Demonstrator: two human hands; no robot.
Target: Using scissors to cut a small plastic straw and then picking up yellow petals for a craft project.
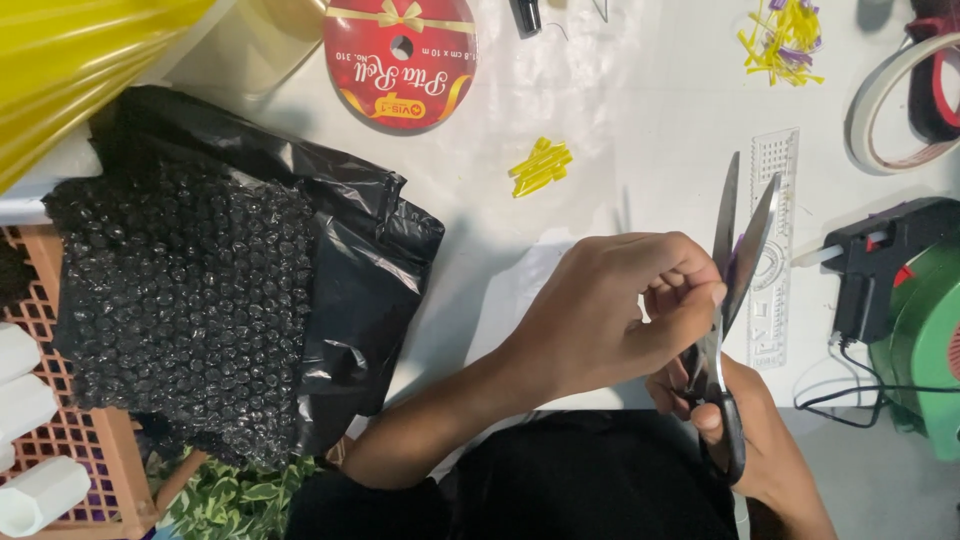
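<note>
I observed my right hand (745,440) gripping the scissors (735,300), blades parted, above the white table (600,120). My left hand (610,310) pinched a small purple piece (736,262) between the blades. Cut yellow strips (541,167) and a further mixed pile (782,42) lay finished nearby; this piece remained uncut.

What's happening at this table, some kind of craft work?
A person is cutting with scissors over a white table. The right hand grips the handles, blades open. The left hand pinches something small and purple at the blades. Yellow snippets, a ribbon roll and a glue gun lie nearby.
</note>
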